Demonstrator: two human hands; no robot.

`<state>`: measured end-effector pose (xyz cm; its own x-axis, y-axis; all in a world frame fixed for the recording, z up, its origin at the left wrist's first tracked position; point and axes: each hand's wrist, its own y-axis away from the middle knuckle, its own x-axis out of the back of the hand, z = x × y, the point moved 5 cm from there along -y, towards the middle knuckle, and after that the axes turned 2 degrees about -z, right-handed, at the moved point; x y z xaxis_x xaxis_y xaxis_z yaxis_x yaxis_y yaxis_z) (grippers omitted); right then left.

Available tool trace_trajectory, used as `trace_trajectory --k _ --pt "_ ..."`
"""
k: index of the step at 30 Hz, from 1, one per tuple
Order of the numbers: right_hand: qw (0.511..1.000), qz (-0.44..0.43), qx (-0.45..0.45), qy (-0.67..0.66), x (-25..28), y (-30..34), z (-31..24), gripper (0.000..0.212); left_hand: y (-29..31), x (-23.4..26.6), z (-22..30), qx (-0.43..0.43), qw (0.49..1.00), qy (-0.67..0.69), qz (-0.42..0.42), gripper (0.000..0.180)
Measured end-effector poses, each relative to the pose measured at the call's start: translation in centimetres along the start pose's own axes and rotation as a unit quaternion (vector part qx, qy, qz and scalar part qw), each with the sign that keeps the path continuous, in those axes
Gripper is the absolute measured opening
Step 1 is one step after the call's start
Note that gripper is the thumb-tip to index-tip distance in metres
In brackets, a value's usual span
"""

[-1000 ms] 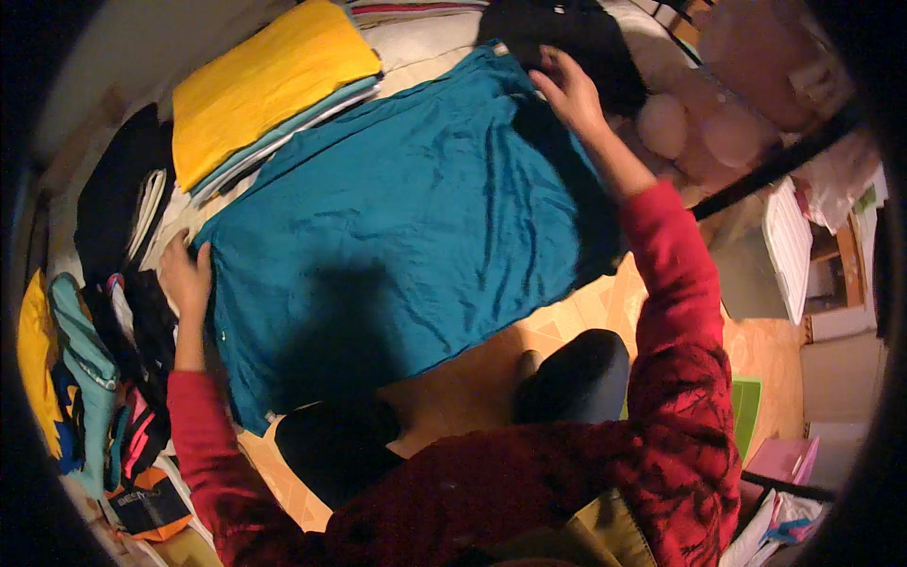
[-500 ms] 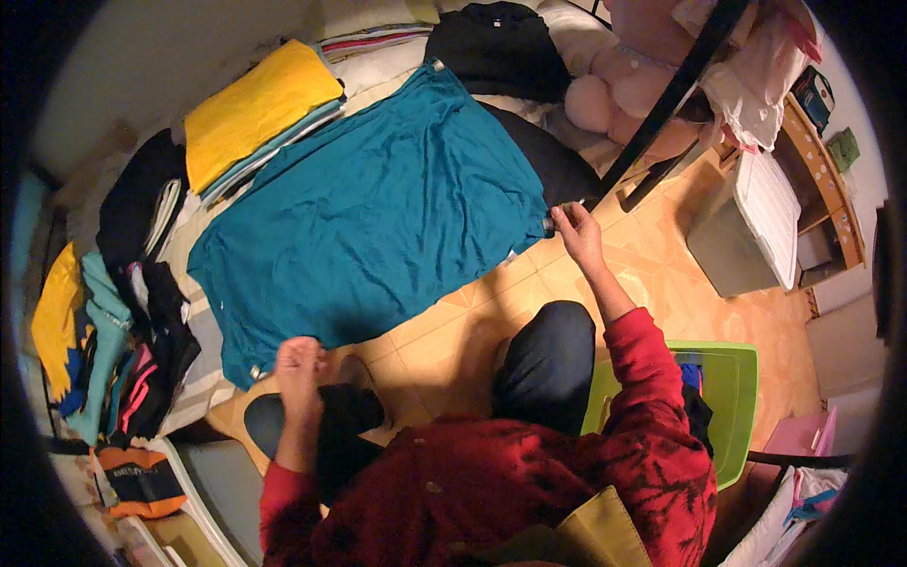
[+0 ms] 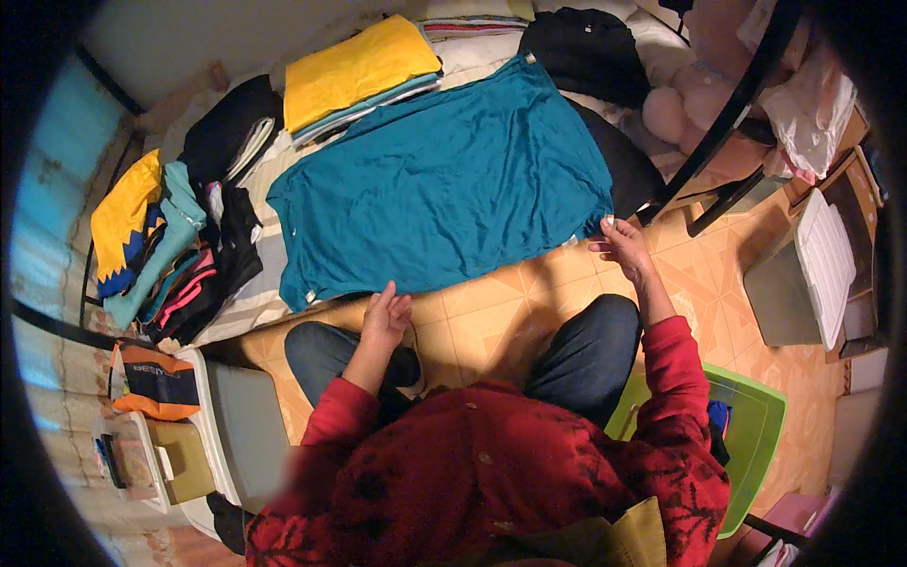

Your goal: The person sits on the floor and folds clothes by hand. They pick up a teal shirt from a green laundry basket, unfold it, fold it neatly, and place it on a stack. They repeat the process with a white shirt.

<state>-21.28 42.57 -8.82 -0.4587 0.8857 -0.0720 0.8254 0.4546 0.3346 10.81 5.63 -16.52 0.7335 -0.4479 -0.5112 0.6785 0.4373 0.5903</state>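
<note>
- Teal rectangular fabric piece (image 3: 444, 180): spread out, lightly wrinkled, across the near side of the bed with a pale striped sheet (image 3: 274, 269). Its long near edge faces the seated person; small pale tags show at several corners.
- Right hand (image 3: 624, 248): at the near right corner of the fabric, thumb uppermost, fingers slightly bent and partly open. The thumb meets the corner; whether the grip is closed on it cannot be told from this angle.
- Left hand (image 3: 383, 319): just beside the near edge, toward its left end. Fingers loosely open, index finger extended toward the fabric; nothing in its hold.
- Flat folded stack with a bright yellow cloth on top (image 3: 359, 71): beyond the fabric, to the left.
- Black folded garment (image 3: 586, 52): beyond the fabric's far right corner.
- Mixed heap of yellow, blue, light teal, pink and black clothes (image 3: 179, 203): at the left end of the bed.
- Orange-and-black bag (image 3: 156, 378): lower left, below the heap.
- Lime-green plastic tub (image 3: 761, 425): on the tiled floor (image 3: 472, 317), beside the right forearm, with blue and dark items inside.
- White ribbed lid (image 3: 827, 269): at far right, tilted against a translucent grey box (image 3: 779, 293).
</note>
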Motion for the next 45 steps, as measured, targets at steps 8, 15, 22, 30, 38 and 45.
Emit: trace_trajectory --k 8,15,22,30,38,45 --pt "0.963 0.136 0.2 0.118 2.8 1.5 -4.4 0.035 1.2 -0.6 -0.8 -0.036 0.989 -0.14 0.029 0.031" --pt "0.958 0.155 0.17 0.173 3.6 1.6 -1.2 0.032 2.1 -1.0 -1.6 -0.053 0.996 -0.07 -0.014 0.03" --pt "0.933 0.222 0.224 0.172 3.8 2.8 -0.9 0.03 2.5 -1.0 -1.0 -0.062 0.995 -0.079 0.017 0.028" --pt "0.97 0.181 0.159 0.04 4.5 3.8 2.3 0.017 0.5 1.0 -1.9 -0.194 0.954 -0.22 -0.067 0.025" --pt "0.98 0.169 0.104 -0.006 3.7 2.9 2.3 0.022 0.3 2.1 -1.7 -0.309 0.864 -0.384 -0.103 0.019" --pt "0.994 0.077 0.048 0.065 2.2 1.2 1.4 0.029 1.6 -1.1 -0.8 -0.267 0.895 -0.34 -0.107 0.029"
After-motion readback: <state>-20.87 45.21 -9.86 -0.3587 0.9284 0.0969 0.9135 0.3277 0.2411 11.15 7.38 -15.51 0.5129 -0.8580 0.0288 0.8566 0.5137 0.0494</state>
